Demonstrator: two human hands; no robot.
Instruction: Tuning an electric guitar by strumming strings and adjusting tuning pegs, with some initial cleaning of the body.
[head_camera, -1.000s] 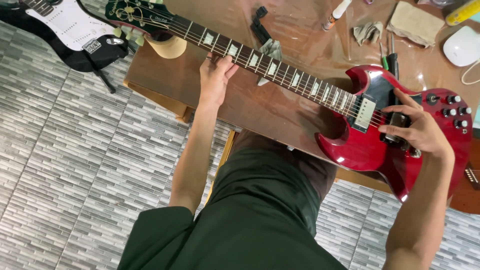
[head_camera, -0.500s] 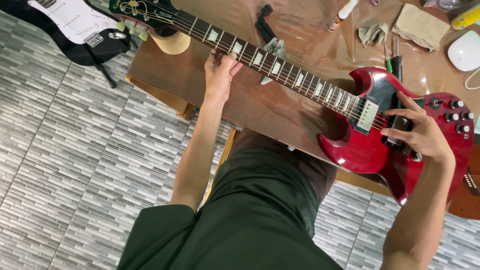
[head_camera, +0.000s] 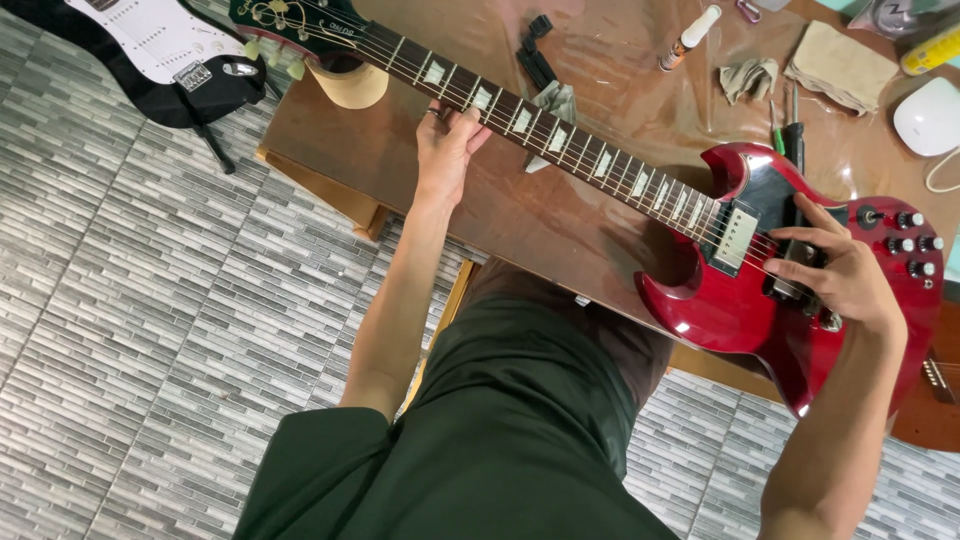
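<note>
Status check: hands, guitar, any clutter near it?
Left hand on the neck. Right hand over the strings on the red guitar. Cloths and bottle lie behind it, apart.

Up on the brown bench (head_camera: 560, 225), a small white bottle (head_camera: 690, 35) lies beside a crumpled grey rag (head_camera: 748, 77), with a tan folded cloth (head_camera: 840, 65) just beyond. A white mouse (head_camera: 928, 115) sits at the far edge. A black-and-white electric guitar (head_camera: 160, 50) stands over the grey tiled floor (head_camera: 150, 320).
</note>
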